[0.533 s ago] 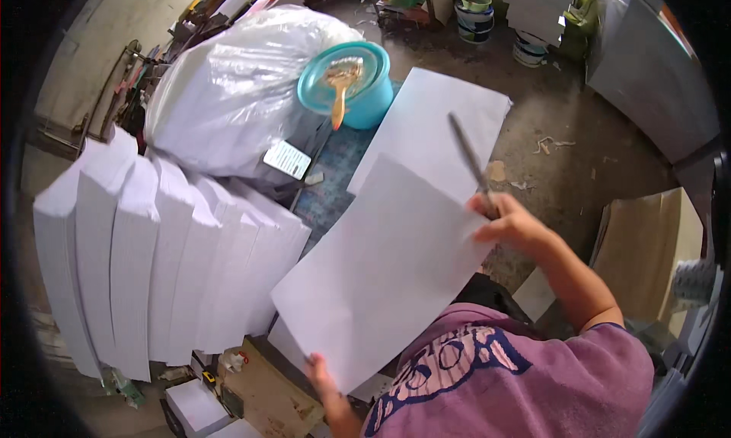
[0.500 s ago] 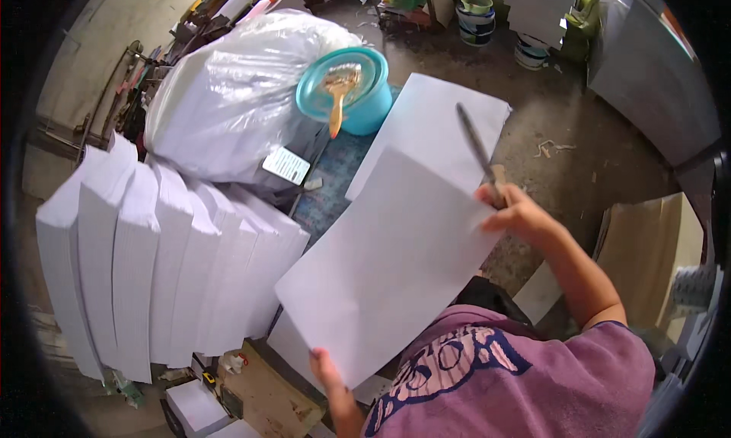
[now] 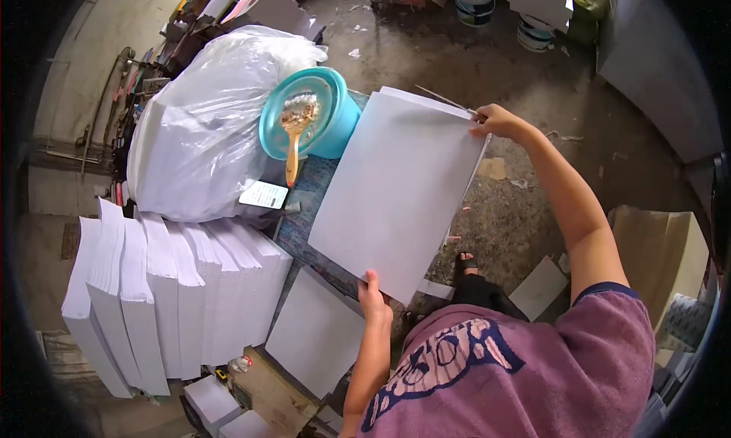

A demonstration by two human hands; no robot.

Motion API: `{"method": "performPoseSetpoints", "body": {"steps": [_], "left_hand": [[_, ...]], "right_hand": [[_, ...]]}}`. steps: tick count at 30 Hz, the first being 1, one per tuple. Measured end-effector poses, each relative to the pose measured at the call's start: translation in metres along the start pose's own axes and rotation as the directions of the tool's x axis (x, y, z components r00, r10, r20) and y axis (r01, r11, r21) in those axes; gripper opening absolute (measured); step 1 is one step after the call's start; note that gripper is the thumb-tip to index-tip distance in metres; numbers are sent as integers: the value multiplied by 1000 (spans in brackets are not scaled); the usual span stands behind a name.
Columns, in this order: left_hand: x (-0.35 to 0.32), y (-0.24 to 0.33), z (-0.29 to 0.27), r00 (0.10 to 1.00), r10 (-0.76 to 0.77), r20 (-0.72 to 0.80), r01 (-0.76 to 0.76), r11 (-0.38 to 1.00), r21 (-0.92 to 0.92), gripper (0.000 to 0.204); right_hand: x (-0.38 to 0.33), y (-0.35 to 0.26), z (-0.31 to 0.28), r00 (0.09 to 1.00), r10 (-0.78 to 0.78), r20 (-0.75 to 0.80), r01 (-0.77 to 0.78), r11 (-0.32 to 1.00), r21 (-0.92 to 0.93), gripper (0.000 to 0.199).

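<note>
Nearest to me, my left hand (image 3: 373, 295) pinches the near corner of the large white sheet (image 3: 396, 187), thumb on top and fingers curled under, so the hand is closed on the paper's edge. The sheet spans the whole gap between my hands and hangs above the bench (image 3: 304, 217); a second sheet edge shows just behind it at the far side, so it may be more than one leaf. Judgement: light, thin and floppy, smooth enough to slide, and quick to crease or tear if bent; holding opposite corners keeps it taut, and that is where I have it. My right hand (image 3: 496, 122), arm stretched out, is closed at the far corner of the sheet and also grips a thin blade-like tool (image 3: 445, 99) that points away to the left; I cannot tell whether the fingers clamp the paper itself or only press on it. Left of my left hand stand the stacks of white paper (image 3: 167, 293). Farther out, left of my right hand, a teal bowl (image 3: 339, 122) holds a wooden-handled brush (image 3: 293, 133), beside a bulging white plastic bag (image 3: 202, 133).
</note>
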State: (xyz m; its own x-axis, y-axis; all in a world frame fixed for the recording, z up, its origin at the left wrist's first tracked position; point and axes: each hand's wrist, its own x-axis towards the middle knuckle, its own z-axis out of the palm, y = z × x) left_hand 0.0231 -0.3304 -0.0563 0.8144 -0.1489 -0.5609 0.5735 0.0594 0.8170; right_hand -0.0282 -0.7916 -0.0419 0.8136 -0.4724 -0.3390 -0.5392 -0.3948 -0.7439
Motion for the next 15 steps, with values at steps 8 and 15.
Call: {"method": "performPoseSetpoints", "body": {"steps": [8,15], "left_hand": [[9,-1,-10,1000,-5,31,2,996,91,38],[30,29,-55,991,52,120,-93,925,368,37]], "right_hand": [[-7,2,2,994,111,18,-111,944,310,40],[-40,26,11,867,-17,-497,117,979,170,26]]}}
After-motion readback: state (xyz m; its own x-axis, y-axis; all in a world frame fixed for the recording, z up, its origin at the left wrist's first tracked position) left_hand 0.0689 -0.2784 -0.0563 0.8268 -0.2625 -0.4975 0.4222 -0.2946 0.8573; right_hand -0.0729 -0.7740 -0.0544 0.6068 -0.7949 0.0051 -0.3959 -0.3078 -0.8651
